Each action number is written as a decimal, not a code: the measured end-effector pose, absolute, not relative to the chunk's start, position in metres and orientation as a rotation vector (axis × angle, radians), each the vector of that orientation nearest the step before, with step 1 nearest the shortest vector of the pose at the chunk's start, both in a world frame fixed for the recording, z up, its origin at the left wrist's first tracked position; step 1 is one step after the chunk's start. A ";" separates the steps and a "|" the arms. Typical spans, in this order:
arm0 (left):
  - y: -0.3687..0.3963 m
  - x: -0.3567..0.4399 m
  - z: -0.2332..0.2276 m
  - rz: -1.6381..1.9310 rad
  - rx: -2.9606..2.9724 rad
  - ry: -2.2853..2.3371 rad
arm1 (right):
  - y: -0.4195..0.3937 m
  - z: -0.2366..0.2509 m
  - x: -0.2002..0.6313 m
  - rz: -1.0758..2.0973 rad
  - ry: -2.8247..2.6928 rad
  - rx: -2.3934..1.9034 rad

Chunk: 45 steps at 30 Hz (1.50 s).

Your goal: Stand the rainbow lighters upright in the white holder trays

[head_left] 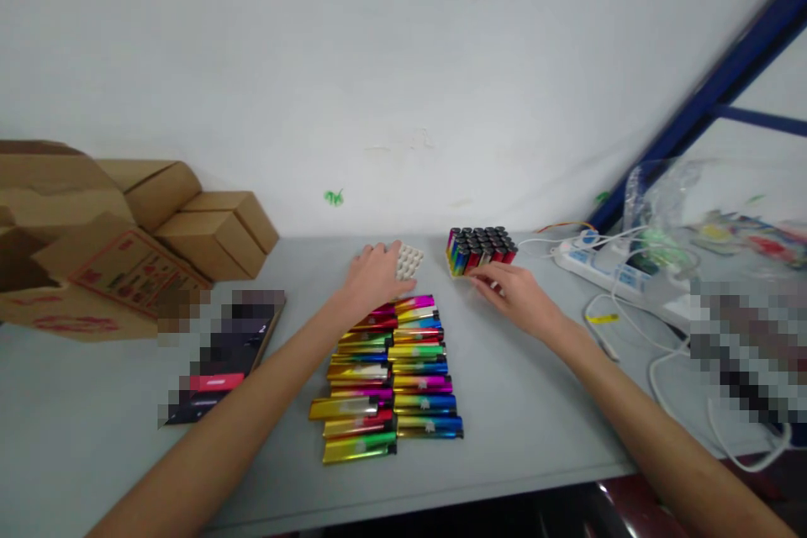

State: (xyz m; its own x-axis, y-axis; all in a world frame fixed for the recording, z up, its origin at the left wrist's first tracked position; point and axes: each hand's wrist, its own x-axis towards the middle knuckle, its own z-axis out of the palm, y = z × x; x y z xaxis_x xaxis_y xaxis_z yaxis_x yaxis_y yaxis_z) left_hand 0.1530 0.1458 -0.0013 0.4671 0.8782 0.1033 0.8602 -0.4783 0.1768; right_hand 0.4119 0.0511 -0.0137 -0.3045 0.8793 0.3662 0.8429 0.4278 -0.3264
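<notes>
Right fingers [488, 277] loosely spread, touching the lighter pack [480, 250] near the table's [535, 403] back edge; left hand [373, 276] curled over the white tray [408, 260], lighter rows [394, 374] just below.

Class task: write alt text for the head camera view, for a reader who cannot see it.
A left hand rests on a white honeycomb tray while the right hand touches a block of upright rainbow lighters. Two rows of flat metallic lighters lie between the forearms on a grey table.

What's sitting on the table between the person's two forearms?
In the head view, two rows of shiny rainbow-coloured lighters lie flat on the grey table, between the left hand and the right hand.
</notes>
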 end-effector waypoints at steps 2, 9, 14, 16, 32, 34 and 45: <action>0.152 0.155 -0.002 0.276 2.609 1.373 | 0.048 -0.021 0.422 0.072 -2.189 -1.523; 0.174 0.149 0.004 0.351 2.490 0.805 | 0.048 -0.038 0.422 0.076 -2.168 -1.510; 0.180 0.140 0.005 0.301 2.449 0.714 | 0.052 -0.039 0.400 0.165 -2.191 -1.378; 0.182 0.138 0.006 0.288 2.440 0.687 | 0.053 -0.039 0.397 0.189 -2.173 -1.337; 0.122 0.153 0.045 0.429 2.459 0.647 | 0.017 0.003 0.406 0.440 -1.953 -1.176; 0.101 0.167 0.048 0.423 2.460 0.636 | 0.008 0.006 0.417 0.506 -1.976 -1.195; 0.079 0.211 0.014 0.498 2.488 0.657 | -0.001 -0.034 0.470 0.605 -1.961 -1.285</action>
